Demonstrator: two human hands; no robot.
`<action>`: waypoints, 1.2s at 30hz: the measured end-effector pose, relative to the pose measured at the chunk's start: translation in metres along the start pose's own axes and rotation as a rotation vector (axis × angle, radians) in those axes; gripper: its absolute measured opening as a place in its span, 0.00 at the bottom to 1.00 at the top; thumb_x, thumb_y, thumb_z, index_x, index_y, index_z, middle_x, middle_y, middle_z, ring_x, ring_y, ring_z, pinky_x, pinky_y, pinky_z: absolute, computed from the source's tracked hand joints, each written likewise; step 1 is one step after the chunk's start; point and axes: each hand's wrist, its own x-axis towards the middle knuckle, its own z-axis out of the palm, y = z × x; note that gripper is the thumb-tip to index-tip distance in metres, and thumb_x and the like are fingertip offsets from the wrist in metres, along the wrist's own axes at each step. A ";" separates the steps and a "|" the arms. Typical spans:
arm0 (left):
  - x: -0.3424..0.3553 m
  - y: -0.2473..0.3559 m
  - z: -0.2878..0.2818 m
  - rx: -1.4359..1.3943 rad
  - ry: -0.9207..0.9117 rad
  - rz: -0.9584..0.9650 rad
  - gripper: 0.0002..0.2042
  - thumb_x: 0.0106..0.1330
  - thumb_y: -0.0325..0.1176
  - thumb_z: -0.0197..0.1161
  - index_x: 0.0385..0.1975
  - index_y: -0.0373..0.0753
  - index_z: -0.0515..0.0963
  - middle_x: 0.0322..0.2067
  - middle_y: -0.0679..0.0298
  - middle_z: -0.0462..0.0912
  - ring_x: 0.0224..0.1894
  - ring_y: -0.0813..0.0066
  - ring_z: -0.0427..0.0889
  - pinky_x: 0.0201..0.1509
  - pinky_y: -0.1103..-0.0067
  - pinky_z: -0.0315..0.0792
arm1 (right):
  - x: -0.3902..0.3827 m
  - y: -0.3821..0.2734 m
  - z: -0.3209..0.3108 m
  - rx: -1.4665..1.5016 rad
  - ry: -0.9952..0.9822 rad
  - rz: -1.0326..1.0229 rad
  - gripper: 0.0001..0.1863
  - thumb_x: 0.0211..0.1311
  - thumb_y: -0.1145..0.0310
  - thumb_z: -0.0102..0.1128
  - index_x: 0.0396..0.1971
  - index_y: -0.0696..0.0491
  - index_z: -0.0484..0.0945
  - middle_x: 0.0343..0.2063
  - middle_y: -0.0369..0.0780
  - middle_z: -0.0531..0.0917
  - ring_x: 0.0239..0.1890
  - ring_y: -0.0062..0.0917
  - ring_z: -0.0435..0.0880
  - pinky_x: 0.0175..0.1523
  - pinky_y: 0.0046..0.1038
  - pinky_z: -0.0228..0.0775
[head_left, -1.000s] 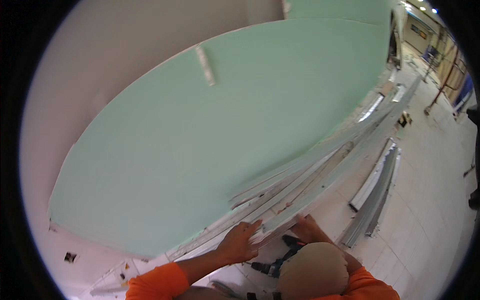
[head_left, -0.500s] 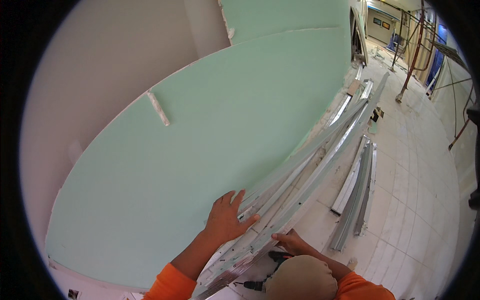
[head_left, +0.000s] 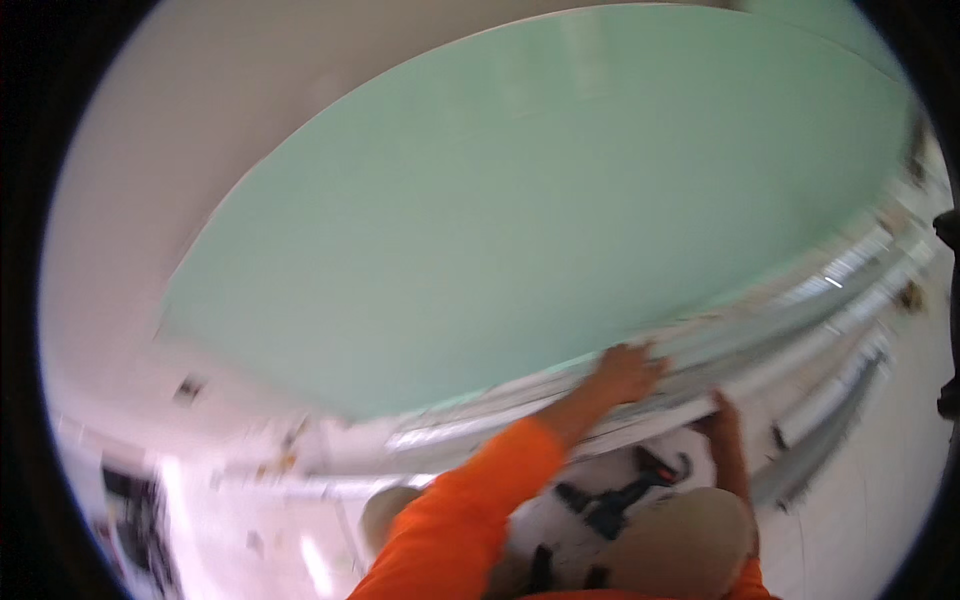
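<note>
Long silvery metal channels [head_left: 760, 345] lie bundled along the foot of a pale green wall board [head_left: 520, 220]. My left hand [head_left: 628, 372] rests over the wall side of the bundle, its fingers blurred but looking apart. At the bundle's near edge, my right hand [head_left: 720, 418] has its thumb up against a metal channel, with its other fingers mostly hidden below. A dark cordless drill [head_left: 615, 505] lies on the floor between my knees, under my left forearm.
Shorter metal channels [head_left: 825, 430] lie on the tiled floor to the right. Another long metal strip [head_left: 330, 486] stretches left along the floor. A small dark wall opening [head_left: 188, 388] shows at the left, with dark blurred items [head_left: 135, 515] below it.
My view has swung left and down, blurring the picture. The drill and more floor on the left now show. My left hand appears farther along the channels; my right remains at their near edge.
</note>
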 end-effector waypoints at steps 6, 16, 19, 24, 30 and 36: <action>-0.019 0.003 0.029 -0.230 0.064 -0.107 0.37 0.74 0.59 0.52 0.72 0.34 0.64 0.61 0.38 0.77 0.64 0.43 0.74 0.70 0.54 0.64 | 0.015 -0.013 -0.032 0.088 -0.118 0.165 0.46 0.68 0.38 0.61 0.75 0.56 0.61 0.70 0.46 0.71 0.69 0.40 0.73 0.70 0.41 0.65; -0.041 -0.009 0.058 -0.299 0.076 -0.116 0.40 0.71 0.59 0.53 0.74 0.32 0.62 0.62 0.41 0.75 0.65 0.47 0.73 0.72 0.57 0.62 | 0.014 -0.020 -0.054 -0.287 0.050 0.143 0.37 0.75 0.44 0.56 0.71 0.56 0.66 0.68 0.46 0.73 0.67 0.33 0.74 0.70 0.34 0.65; -0.042 -0.011 0.069 -0.304 0.057 -0.102 0.41 0.69 0.59 0.56 0.73 0.32 0.64 0.57 0.42 0.79 0.62 0.47 0.76 0.69 0.57 0.64 | 0.040 -0.010 -0.095 -0.057 -0.343 0.216 0.34 0.76 0.49 0.55 0.73 0.53 0.64 0.68 0.46 0.72 0.66 0.33 0.73 0.68 0.33 0.66; -0.042 -0.015 0.079 -0.363 0.046 -0.087 0.41 0.67 0.60 0.58 0.70 0.32 0.66 0.53 0.44 0.82 0.58 0.47 0.79 0.64 0.58 0.68 | 0.054 0.014 -0.121 0.005 0.159 0.059 0.28 0.80 0.70 0.46 0.77 0.46 0.60 0.66 0.45 0.70 0.58 0.29 0.74 0.56 0.24 0.72; -0.034 -0.019 0.081 -0.326 -0.006 -0.113 0.38 0.65 0.61 0.60 0.64 0.32 0.73 0.51 0.45 0.83 0.55 0.48 0.82 0.61 0.58 0.71 | 0.023 -0.003 -0.081 -0.045 0.221 0.046 0.31 0.78 0.79 0.43 0.78 0.45 0.58 0.68 0.47 0.68 0.62 0.31 0.73 0.59 0.27 0.70; -0.034 -0.029 0.077 -0.431 -0.062 -0.061 0.36 0.59 0.62 0.68 0.52 0.31 0.81 0.47 0.46 0.86 0.52 0.49 0.84 0.58 0.61 0.75 | 0.024 -0.009 -0.067 -0.171 0.302 0.130 0.31 0.81 0.63 0.48 0.80 0.44 0.54 0.74 0.49 0.62 0.71 0.36 0.66 0.70 0.37 0.64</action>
